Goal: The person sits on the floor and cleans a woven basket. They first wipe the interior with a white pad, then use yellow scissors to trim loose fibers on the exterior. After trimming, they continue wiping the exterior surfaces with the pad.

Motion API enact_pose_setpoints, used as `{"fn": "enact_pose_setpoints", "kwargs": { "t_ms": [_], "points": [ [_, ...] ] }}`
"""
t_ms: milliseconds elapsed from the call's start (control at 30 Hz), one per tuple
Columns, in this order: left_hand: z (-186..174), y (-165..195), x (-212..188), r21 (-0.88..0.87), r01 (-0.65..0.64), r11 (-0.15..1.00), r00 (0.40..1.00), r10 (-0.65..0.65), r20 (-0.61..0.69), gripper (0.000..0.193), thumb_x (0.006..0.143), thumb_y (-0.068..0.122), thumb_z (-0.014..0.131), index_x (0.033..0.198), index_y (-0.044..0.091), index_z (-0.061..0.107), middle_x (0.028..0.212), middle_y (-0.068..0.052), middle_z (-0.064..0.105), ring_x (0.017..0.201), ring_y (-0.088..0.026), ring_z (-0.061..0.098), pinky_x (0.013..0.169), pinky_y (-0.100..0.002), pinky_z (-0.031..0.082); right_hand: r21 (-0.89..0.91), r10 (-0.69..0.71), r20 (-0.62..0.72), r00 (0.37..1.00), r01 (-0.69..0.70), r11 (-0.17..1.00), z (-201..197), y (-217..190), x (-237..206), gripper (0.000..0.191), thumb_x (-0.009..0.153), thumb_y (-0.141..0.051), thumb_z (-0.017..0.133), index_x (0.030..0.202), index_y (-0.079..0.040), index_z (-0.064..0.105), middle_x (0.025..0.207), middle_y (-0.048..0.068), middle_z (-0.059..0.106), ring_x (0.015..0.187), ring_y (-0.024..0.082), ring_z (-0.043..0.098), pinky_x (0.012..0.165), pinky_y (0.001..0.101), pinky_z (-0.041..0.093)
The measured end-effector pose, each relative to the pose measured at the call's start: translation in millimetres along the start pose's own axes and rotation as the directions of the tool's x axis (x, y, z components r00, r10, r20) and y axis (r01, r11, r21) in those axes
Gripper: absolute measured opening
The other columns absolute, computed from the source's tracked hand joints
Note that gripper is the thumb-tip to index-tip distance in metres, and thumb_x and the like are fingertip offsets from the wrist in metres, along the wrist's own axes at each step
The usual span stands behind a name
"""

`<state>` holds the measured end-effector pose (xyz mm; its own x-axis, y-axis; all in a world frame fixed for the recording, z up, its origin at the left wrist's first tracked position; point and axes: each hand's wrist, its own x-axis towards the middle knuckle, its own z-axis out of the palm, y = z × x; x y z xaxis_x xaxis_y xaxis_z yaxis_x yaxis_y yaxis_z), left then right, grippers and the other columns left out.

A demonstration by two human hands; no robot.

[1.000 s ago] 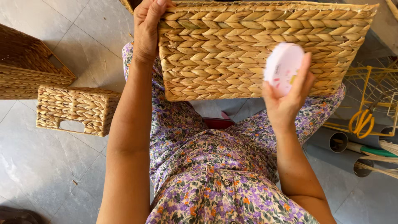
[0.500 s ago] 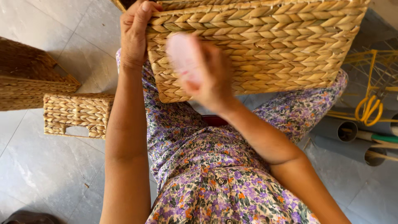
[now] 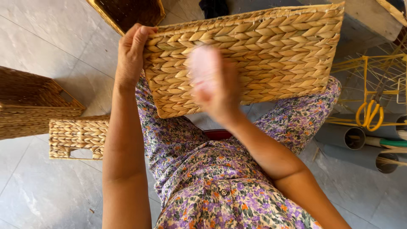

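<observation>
Left hand: the left hand [image 3: 130, 53] grips the far-left corner of the rectangular woven straw basket [image 3: 263, 55], fingers curled over its rim.
Right hand: the right hand [image 3: 216, 87], motion-blurred, presses a pale pink round object [image 3: 202, 70] against the basket's side; its grip is hard to make out.
Basket: propped on the lap, its far-right corner cut off.
Left: a small woven straw basket [image 3: 76, 135] sits on the grey tile floor [image 3: 46, 38].
Right: yellow-handled scissors [image 3: 369, 113], partly hidden.

Bright daylight, sharp overall; right hand [image 3: 216, 87] motion-blurred.

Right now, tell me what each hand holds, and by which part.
Left hand: the woven basket, gripped at its left edge. Right hand: a pale pink rounded object against the basket's face; motion blur hides the exact hold.
</observation>
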<state>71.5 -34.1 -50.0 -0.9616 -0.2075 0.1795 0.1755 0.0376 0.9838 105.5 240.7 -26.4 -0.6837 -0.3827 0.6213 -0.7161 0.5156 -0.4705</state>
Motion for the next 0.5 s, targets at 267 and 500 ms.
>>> {"fn": "enact_pose_setpoints", "kwargs": {
  "t_ms": [267, 500],
  "points": [
    [17.3, -5.3, -5.1, 0.183, -0.1, 0.978, 0.957, 0.145, -0.251, 0.032, 0.109, 0.029, 0.063, 0.087, 0.006, 0.064, 0.077, 0.004, 0.056, 0.073, -0.005, 0.045, 0.063, -0.023, 0.039, -0.002, -0.113, 0.015, 0.994, 0.113, 0.994, -7.3, 19.7, 21.1, 0.082, 0.09, -0.022, 0.079, 0.158, -0.009, 0.035, 0.131, 0.015, 0.058, 0.117, 0.031, 0.059, 0.098, 0.0465, 0.05],
    [8.4, -14.0, -1.3, 0.064, -0.224, 0.973, 0.961, 0.231, -0.152, 0.033, 0.113, 0.023, 0.068, 0.089, 0.002, 0.061, 0.083, 0.004, 0.062, 0.075, -0.006, 0.043, 0.067, -0.025, 0.037, -0.05, 0.257, -0.332, 0.908, -0.289, 0.956, -128.7, 153.5, -9.6, 0.088, 0.092, -0.004, 0.065, 0.167, -0.018, 0.021, 0.14, 0.012, 0.048, 0.127, 0.025, 0.055, 0.107, 0.0351, 0.052]
  ]
}}
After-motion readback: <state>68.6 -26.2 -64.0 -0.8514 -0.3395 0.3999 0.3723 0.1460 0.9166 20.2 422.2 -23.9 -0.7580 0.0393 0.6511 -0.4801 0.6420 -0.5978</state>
